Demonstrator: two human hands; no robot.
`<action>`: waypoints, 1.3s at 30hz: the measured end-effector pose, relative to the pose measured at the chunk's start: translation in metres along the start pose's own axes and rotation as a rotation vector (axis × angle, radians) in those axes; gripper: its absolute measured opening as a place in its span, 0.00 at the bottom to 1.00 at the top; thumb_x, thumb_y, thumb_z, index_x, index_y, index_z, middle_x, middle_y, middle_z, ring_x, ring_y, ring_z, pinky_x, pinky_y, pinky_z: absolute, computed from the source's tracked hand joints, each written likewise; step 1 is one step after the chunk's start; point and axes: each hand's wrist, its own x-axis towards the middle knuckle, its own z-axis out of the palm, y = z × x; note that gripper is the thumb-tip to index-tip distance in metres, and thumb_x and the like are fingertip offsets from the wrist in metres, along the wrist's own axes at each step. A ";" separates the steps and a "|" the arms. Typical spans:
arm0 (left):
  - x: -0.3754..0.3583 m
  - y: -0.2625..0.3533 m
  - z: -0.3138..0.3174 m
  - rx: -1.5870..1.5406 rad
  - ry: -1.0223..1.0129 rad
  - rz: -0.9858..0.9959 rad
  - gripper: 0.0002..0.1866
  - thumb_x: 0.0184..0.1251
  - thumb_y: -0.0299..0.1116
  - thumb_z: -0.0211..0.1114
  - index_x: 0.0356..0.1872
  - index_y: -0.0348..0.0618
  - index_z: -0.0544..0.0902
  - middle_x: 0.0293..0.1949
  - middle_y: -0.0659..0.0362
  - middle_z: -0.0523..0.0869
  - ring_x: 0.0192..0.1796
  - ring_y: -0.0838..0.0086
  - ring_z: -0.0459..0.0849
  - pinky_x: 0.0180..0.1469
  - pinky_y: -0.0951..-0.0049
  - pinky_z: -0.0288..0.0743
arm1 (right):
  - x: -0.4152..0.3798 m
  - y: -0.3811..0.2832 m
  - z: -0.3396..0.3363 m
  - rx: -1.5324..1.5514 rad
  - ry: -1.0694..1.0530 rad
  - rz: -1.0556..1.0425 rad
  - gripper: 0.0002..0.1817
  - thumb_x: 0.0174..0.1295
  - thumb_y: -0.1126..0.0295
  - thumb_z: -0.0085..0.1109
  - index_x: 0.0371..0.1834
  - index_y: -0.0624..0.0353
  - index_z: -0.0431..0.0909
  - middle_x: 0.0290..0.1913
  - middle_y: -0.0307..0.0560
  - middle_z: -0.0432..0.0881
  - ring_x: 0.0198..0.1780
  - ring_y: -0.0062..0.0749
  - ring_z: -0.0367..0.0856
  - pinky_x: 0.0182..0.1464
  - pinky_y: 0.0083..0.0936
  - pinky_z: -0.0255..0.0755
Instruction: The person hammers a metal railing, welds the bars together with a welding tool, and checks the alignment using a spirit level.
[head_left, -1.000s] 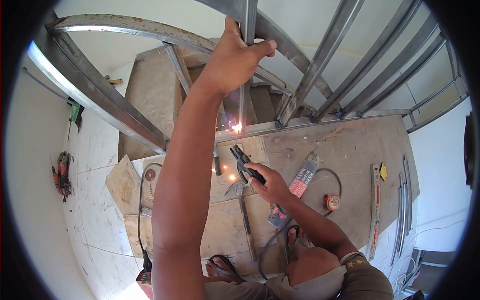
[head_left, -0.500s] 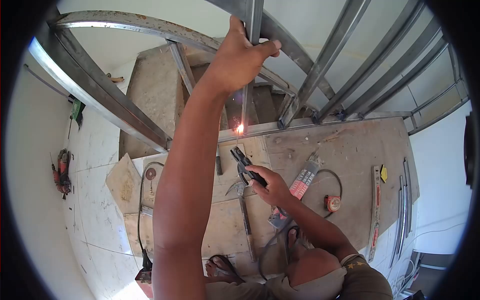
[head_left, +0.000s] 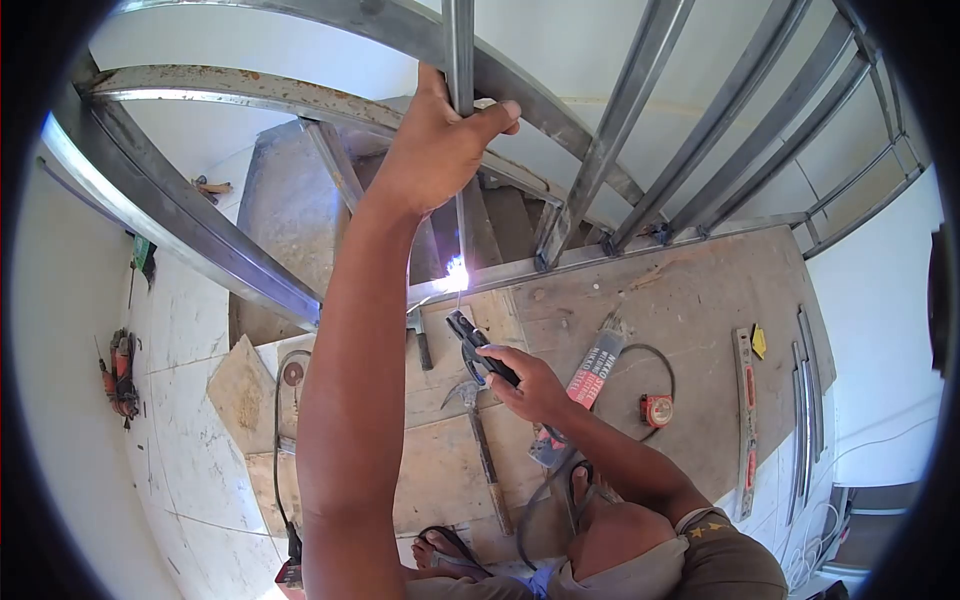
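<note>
My left hand (head_left: pixel 440 145) is closed round an upright metal bar (head_left: pixel 459 50) of the railing, near the top of the view. In my right hand (head_left: pixel 525 385) is a black electrode holder (head_left: pixel 480 347), pointing up and left. A thin welding rod rises from its jaws to the foot of the bar, where a bright blue-white arc (head_left: pixel 457 274) glows at the bottom rail (head_left: pixel 500 272). The glare hides the joint itself. A claw hammer (head_left: pixel 483 445) lies just below the holder, and a second hammer (head_left: pixel 421 340) lies to its left.
Slanting metal bars (head_left: pixel 620 120) fill the upper right; stair steps (head_left: pixel 290 200) show behind the railing. On the boards lie an electrode pack (head_left: pixel 592 378), a tape measure (head_left: pixel 656 410) and a spirit level (head_left: pixel 746 425). A red power tool (head_left: pixel 122 375) lies at the left.
The small orange glow has become a bright blue-white arc. The railing and my left hand appear lower and further left, along with most of the scene. Both hands keep their holds.
</note>
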 end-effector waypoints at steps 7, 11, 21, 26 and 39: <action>0.003 -0.008 -0.003 0.015 0.010 -0.020 0.28 0.69 0.38 0.74 0.59 0.35 0.70 0.44 0.54 0.89 0.51 0.71 0.87 0.62 0.66 0.76 | 0.001 0.000 -0.002 0.087 -0.057 0.129 0.23 0.70 0.72 0.61 0.69 0.55 0.76 0.61 0.59 0.84 0.61 0.53 0.85 0.62 0.39 0.77; 0.003 -0.008 -0.004 0.051 0.004 -0.053 0.28 0.69 0.38 0.75 0.59 0.34 0.70 0.45 0.54 0.88 0.51 0.71 0.87 0.63 0.65 0.77 | 0.002 -0.001 -0.002 0.095 -0.048 0.104 0.23 0.70 0.72 0.61 0.69 0.55 0.76 0.62 0.59 0.84 0.62 0.53 0.84 0.63 0.39 0.77; 0.001 -0.003 0.000 -0.035 0.005 -0.013 0.29 0.68 0.37 0.75 0.60 0.34 0.70 0.44 0.53 0.89 0.50 0.70 0.89 0.61 0.66 0.78 | -0.002 0.002 0.002 0.028 0.002 -0.088 0.25 0.69 0.74 0.62 0.70 0.54 0.76 0.55 0.52 0.86 0.47 0.38 0.86 0.50 0.32 0.79; 0.001 -0.003 -0.002 0.004 0.017 -0.035 0.29 0.67 0.39 0.75 0.60 0.36 0.71 0.43 0.55 0.90 0.50 0.71 0.88 0.61 0.67 0.76 | -0.002 0.002 0.001 0.050 -0.009 -0.041 0.26 0.68 0.77 0.63 0.70 0.56 0.76 0.46 0.45 0.85 0.36 0.22 0.80 0.41 0.25 0.75; 0.000 -0.001 0.001 0.011 0.026 -0.031 0.30 0.67 0.41 0.75 0.62 0.36 0.71 0.41 0.57 0.90 0.51 0.72 0.87 0.63 0.67 0.72 | 0.000 0.003 -0.003 0.054 -0.043 0.075 0.24 0.70 0.72 0.60 0.69 0.56 0.76 0.60 0.57 0.85 0.53 0.47 0.87 0.57 0.36 0.78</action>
